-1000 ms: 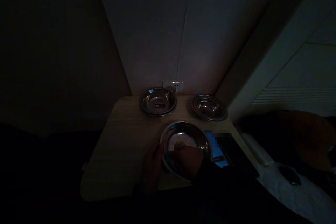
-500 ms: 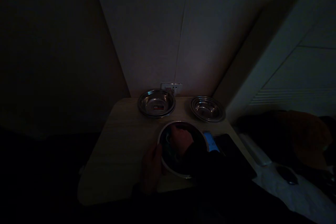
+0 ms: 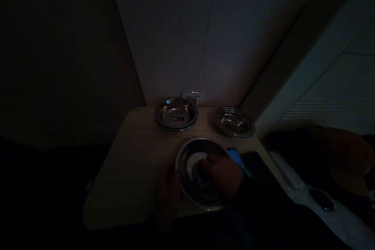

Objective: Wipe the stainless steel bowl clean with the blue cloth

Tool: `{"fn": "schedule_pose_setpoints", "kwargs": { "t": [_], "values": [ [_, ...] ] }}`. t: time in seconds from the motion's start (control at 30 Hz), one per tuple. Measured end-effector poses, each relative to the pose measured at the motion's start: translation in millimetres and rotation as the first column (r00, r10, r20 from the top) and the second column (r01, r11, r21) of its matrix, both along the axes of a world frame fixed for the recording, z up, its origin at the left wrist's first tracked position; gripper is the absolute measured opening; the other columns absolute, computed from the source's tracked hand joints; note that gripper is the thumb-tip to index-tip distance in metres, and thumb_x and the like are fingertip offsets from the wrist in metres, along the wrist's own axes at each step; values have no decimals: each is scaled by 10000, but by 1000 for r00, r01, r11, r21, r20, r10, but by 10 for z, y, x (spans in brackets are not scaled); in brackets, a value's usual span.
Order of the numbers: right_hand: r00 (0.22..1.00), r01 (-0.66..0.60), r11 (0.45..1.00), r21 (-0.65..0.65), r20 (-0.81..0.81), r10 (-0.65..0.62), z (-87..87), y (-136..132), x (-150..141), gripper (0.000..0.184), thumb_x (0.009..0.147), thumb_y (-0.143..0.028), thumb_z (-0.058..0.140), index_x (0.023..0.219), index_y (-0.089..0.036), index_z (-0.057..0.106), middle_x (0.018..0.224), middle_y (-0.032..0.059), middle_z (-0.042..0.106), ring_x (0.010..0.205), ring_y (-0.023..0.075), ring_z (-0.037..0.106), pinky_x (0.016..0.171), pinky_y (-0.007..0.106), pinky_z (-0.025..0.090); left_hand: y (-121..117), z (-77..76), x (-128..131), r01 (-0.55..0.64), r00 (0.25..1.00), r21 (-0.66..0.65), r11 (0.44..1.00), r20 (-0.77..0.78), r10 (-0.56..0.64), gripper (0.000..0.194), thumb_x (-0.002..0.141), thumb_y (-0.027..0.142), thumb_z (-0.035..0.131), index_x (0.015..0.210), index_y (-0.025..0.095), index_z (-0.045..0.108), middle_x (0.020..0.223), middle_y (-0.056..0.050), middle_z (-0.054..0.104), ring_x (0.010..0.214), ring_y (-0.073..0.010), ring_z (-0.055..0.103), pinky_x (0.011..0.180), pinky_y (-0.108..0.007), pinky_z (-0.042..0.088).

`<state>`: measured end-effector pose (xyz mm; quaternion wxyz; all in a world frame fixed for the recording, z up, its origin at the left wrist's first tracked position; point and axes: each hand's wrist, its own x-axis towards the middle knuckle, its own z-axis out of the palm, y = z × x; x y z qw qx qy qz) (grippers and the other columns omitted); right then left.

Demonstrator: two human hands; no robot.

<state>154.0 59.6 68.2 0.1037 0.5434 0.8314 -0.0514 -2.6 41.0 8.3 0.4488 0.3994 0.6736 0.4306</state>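
Note:
A round stainless steel dish [image 3: 187, 152] sits near the front of the wooden table, its rim shiny and its inside dark. My left hand [image 3: 168, 189] grips the dish's left rim, thumb at the edge. Inside the dish, my right hand [image 3: 221, 174] reaches in from the right with fingers drawn together. Something dark and soft-looking seems to be under those fingers, but the dim light hides what it is. Behind stand a stack of wider steel dishes [image 3: 166, 117] with a label inside, and a stack of smaller steel dishes [image 3: 234, 123].
A lit phone [image 3: 236, 157] and a dark flat object [image 3: 259, 168] lie right of the dish on the table [image 3: 125, 172]. A wall socket [image 3: 193, 97] is behind. Off the right side, a dark oval object [image 3: 321, 199] rests on a pale surface.
My right hand has moved from the far left inside of the dish toward its right and nearer side, uncovering the pale bottom. My left hand stays on the rim. The view has shifted slightly.

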Motion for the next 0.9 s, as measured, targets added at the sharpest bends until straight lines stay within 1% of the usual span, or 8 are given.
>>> {"fn": "schedule_pose_setpoints", "kwargs": {
  "t": [0.13,0.23,0.33,0.43,0.53,0.73,0.83,0.9],
  "values": [
    [999,-48,999,25,-7,48,-25,-23,5,231,854,-230,448,1034,-227,593,914,88,623,803,213,597,628,291,408,82,38,-42,42,999,39,998,16,-43,353,735,373,495,994,159,604,1000,-91,660,894,-229,604,758,-327,465],
    [991,-124,992,-12,-46,123,-137,-62,-83,212,852,-237,466,1003,-212,612,919,84,633,833,229,595,660,319,424,163,21,-18,166,985,95,982,37,-170,393,767,397,489,1081,186,593,1142,-76,615,1051,-229,548,899,-335,405],
    [988,-140,990,-21,-72,138,-266,-72,-188,179,848,-241,478,912,-209,642,894,77,638,830,233,597,672,341,435,184,-27,-1,251,965,55,966,62,-254,401,788,396,473,1112,191,589,1148,-70,616,1060,-229,547,923,-345,389],
    [989,-120,993,-8,-86,119,-339,-22,-268,202,856,-223,455,950,-196,631,876,90,639,827,228,601,664,335,442,152,-68,-5,231,972,7,973,49,-231,378,789,402,473,1071,193,612,1110,-69,636,1050,-236,555,904,-347,405],
    [995,-46,999,-11,-92,45,-339,103,-322,231,860,-192,418,988,-184,609,919,99,644,841,223,609,664,319,448,121,-87,-8,206,978,1,979,26,-206,369,784,413,474,1027,187,636,1070,-79,654,1009,-245,577,884,-359,418],
    [965,255,967,7,-55,-255,-269,411,-307,233,856,-219,398,972,-160,591,997,124,640,843,240,627,644,327,461,81,-103,6,191,981,3,982,13,-191,375,802,389,443,1057,177,618,1071,-80,652,996,-232,581,862,-339,427],
    [960,276,961,-1,-53,-276,-269,436,-292,227,848,-235,411,952,-160,598,975,118,654,823,236,636,644,319,461,66,-106,15,194,981,17,981,5,-194,375,813,409,426,1028,174,625,1020,-75,664,946,-224,594,817,-323,442],
    [970,231,972,-33,-74,-233,-277,414,-301,205,839,-257,434,908,-190,615,946,81,669,822,212,640,650,288,457,66,-109,23,186,982,30,982,-7,-186,378,817,424,416,995,172,634,968,-71,673,930,-226,595,806,-325,441]
  ]
}}
